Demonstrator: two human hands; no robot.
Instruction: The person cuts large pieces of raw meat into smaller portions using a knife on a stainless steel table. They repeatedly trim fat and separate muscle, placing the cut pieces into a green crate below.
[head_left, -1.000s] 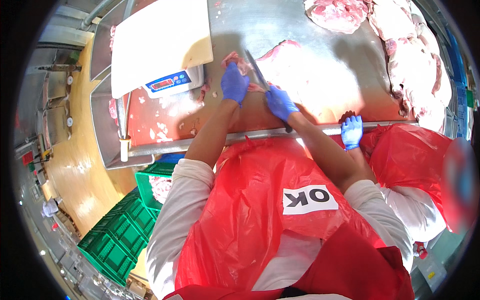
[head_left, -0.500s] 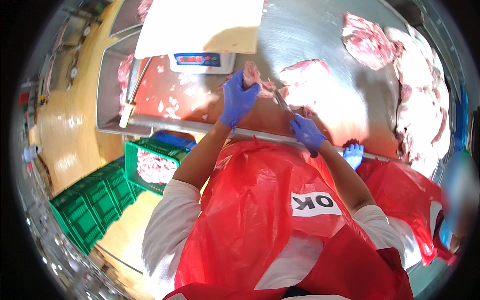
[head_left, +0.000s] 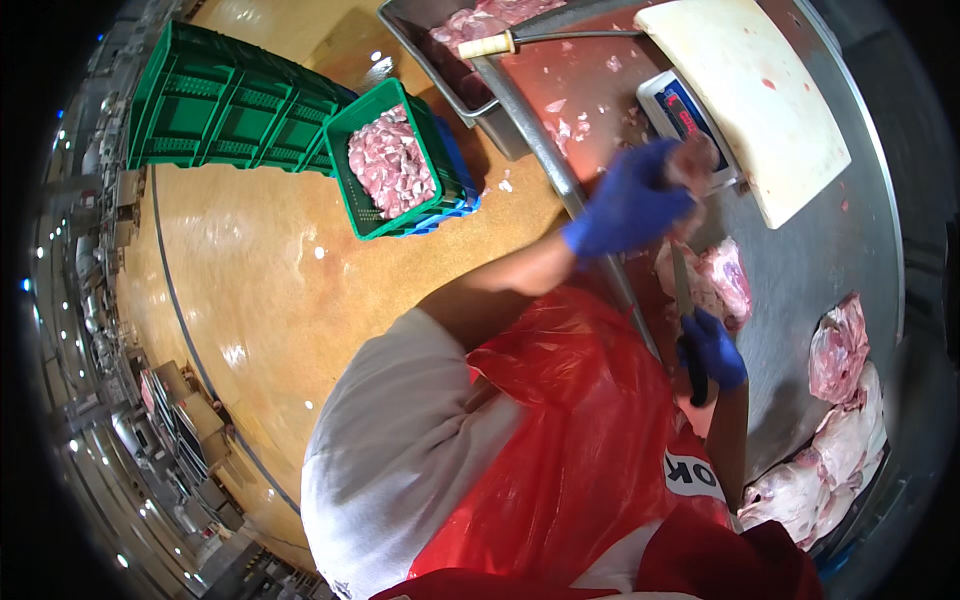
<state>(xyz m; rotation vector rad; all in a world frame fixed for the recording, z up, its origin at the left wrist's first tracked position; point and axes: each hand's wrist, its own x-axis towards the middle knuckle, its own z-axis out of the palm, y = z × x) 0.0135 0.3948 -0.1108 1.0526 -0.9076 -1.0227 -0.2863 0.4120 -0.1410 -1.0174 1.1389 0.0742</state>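
My left hand (head_left: pixel 628 200), in a blue glove and slightly blurred, is closed round a piece of raw meat (head_left: pixel 692 168) held up over the metal table, beside the scale. My right hand (head_left: pixel 716 350), also gloved in blue, grips a knife (head_left: pixel 683 283) by its dark handle. The blade points away from me, with its tip just below the lifted meat; whether they touch I cannot tell. Beside the blade a larger cut of pink meat (head_left: pixel 727 278) lies on the table. My left fingertips are partly hidden by the meat.
A digital scale (head_left: pixel 690 122) stands by a large white board (head_left: pixel 775 95). At the far left table corner are a metal tray (head_left: pixel 425 55) with meat and a tool with a pale handle (head_left: pixel 487 45). Green crates (head_left: pixel 340 150) stand on the floor, one holding meat pieces. More meat (head_left: pixel 845 445) lies right.
The view has swung left, bringing more floor and the crates in. My left hand has raised the meat away from the table. My right hand still holds the knife.
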